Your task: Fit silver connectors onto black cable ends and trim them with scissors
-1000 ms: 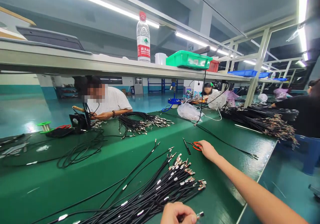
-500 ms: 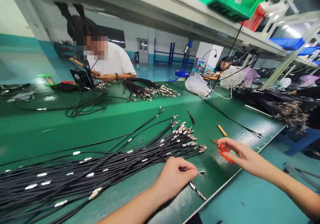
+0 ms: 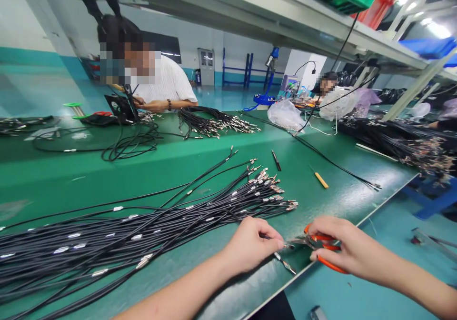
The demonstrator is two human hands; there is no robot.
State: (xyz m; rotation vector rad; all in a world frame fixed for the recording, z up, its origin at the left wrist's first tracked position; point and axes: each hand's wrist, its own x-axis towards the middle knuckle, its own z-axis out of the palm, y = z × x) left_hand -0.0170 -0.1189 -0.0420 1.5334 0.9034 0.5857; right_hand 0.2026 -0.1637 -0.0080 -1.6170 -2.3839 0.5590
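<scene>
A long workbench topped with green matting runs across the view, and a wide bundle of black cables with crimped metal terminals fans over it, the terminal ends gathered toward the right. The left hand is closed in a tight pinch on one cable, its end brought up to the metal tips of orange-handled pliers. The right hand grips those pliers around both handles, fingers curled. Beyond them lies a small yellow-handled tool, well apart from both hands.
</scene>
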